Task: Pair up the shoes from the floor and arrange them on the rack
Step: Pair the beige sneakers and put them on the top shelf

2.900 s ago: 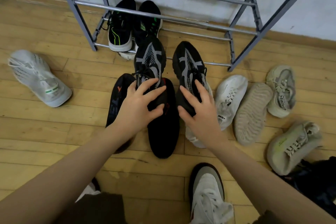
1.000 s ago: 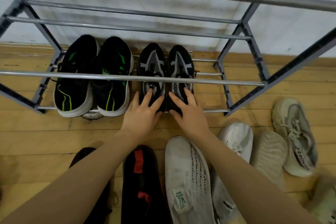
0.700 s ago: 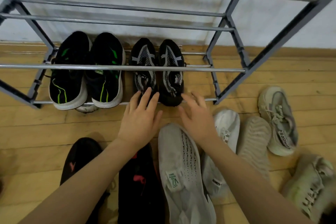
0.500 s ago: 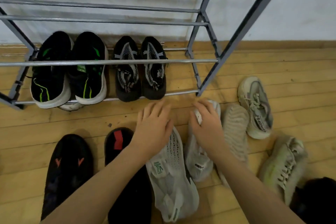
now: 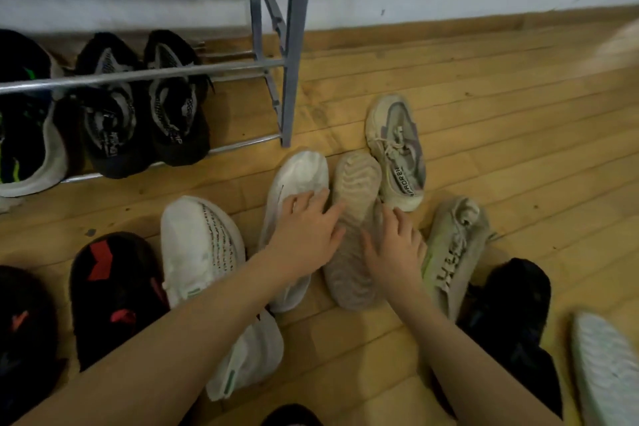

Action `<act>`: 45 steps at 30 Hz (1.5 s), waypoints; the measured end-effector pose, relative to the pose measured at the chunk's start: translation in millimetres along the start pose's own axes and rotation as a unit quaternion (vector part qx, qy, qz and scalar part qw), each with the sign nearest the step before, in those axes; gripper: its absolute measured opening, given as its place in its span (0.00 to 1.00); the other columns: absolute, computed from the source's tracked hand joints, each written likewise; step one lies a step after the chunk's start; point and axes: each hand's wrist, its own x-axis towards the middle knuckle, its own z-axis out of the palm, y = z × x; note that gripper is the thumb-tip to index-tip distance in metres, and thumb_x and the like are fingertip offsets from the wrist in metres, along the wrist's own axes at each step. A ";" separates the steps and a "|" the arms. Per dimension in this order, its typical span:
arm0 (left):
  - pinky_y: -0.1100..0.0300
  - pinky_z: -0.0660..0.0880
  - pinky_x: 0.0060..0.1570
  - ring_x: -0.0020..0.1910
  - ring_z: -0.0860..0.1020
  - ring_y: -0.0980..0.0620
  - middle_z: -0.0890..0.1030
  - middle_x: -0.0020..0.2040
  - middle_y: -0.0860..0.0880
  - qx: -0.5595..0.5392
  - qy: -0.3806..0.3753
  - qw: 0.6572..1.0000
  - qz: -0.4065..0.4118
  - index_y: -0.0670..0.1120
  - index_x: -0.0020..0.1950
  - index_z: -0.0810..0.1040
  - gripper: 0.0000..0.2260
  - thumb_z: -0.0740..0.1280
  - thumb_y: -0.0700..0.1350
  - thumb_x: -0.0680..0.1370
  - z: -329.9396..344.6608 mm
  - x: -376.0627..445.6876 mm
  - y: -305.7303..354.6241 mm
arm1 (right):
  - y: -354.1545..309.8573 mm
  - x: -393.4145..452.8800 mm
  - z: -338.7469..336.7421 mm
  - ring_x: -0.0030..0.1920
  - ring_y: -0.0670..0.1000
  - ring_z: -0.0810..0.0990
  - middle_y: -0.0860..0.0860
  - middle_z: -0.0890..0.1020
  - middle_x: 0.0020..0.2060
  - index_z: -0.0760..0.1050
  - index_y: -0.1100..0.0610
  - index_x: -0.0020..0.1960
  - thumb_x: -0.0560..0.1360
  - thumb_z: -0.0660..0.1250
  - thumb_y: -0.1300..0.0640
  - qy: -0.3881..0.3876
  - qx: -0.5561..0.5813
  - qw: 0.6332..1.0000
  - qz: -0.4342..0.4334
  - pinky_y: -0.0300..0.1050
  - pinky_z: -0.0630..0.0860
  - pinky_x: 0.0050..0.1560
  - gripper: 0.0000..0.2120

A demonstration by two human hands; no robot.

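1. Wooden floor strewn with loose shoes; rack at 11 o'clock, two pairs shelved.
2. Left hand spread loose over white shoe, gripping nothing.
3. Right hand likewise loose on upturned beige shoe.
4. Likely next: flip it, match beige mate at 1 o'clock.

Dim indoor light; soft shadows; motion blur, wide-angle bending toward edges.

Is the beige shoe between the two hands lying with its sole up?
Yes, the beige shoe shows its wavy tread sole facing upward.
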 end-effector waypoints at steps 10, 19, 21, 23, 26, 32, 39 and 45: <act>0.46 0.43 0.69 0.74 0.49 0.41 0.53 0.76 0.43 0.095 -0.055 0.993 0.032 0.49 0.76 0.45 0.28 0.48 0.59 0.80 14.5 48.6 -21.7 | 5.3 16.8 12.7 0.69 0.53 0.64 0.50 0.67 0.69 0.56 0.51 0.75 0.79 0.56 0.45 -0.030 0.022 0.999 -0.029 0.56 0.51 0.68 0.27; 0.49 0.37 0.69 0.75 0.45 0.42 0.61 0.74 0.47 -0.080 0.031 0.996 0.029 0.47 0.76 0.53 0.27 0.58 0.53 0.80 13.6 59.8 -13.1 | 7.0 52.1 -2.9 0.69 0.53 0.65 0.52 0.64 0.69 0.52 0.50 0.76 0.79 0.59 0.50 0.027 0.218 0.973 -0.069 0.61 0.66 0.66 0.29; 0.47 0.40 0.69 0.75 0.47 0.42 0.61 0.74 0.46 -0.071 0.025 0.997 0.005 0.47 0.76 0.51 0.27 0.56 0.52 0.80 12.2 70.4 -12.6 | 1.7 64.5 -6.3 0.71 0.55 0.62 0.54 0.62 0.71 0.51 0.53 0.76 0.80 0.57 0.51 0.016 0.144 0.987 -0.071 0.60 0.62 0.68 0.28; 0.46 0.43 0.71 0.74 0.48 0.41 0.62 0.73 0.45 -0.089 0.001 0.996 -0.012 0.47 0.76 0.50 0.27 0.56 0.51 0.81 10.8 79.2 -14.8 | -6.4 70.2 -7.0 0.72 0.56 0.59 0.54 0.60 0.73 0.53 0.54 0.76 0.80 0.55 0.54 -0.002 0.104 0.993 -0.053 0.58 0.56 0.70 0.26; 0.49 0.47 0.71 0.73 0.53 0.41 0.66 0.72 0.46 -0.131 0.015 0.991 0.007 0.45 0.75 0.56 0.26 0.61 0.48 0.79 9.3 82.3 -22.9 | -15.6 70.4 -5.7 0.70 0.56 0.62 0.54 0.63 0.70 0.58 0.52 0.74 0.79 0.55 0.58 0.009 0.170 0.985 -0.037 0.60 0.55 0.70 0.24; 0.61 0.64 0.65 0.65 0.69 0.52 0.68 0.69 0.48 -0.307 0.141 0.941 -0.003 0.44 0.74 0.58 0.26 0.63 0.43 0.79 -13.5 62.8 -24.7 | -43.3 67.1 -18.3 0.57 0.58 0.71 0.56 0.65 0.59 0.57 0.57 0.75 0.78 0.55 0.52 0.128 0.262 0.951 -0.102 0.61 0.70 0.59 0.27; 0.77 0.67 0.46 0.46 0.72 0.67 0.71 0.50 0.53 -0.354 0.260 0.898 0.003 0.41 0.68 0.70 0.18 0.63 0.39 0.78 -64.6 36.4 -18.2 | -70.2 42.0 -53.9 0.55 0.56 0.73 0.52 0.69 0.55 0.69 0.55 0.69 0.79 0.58 0.55 0.216 0.278 0.917 -0.186 0.57 0.73 0.56 0.19; 0.72 0.72 0.46 0.46 0.75 0.62 0.72 0.51 0.55 -0.379 0.326 0.866 0.017 0.53 0.59 0.73 0.14 0.66 0.39 0.77 -119.1 -0.8 -0.9 | -95.3 16.2 -96.4 0.57 0.52 0.74 0.54 0.73 0.56 0.73 0.58 0.65 0.76 0.62 0.62 0.242 0.358 0.873 -0.227 0.55 0.74 0.56 0.18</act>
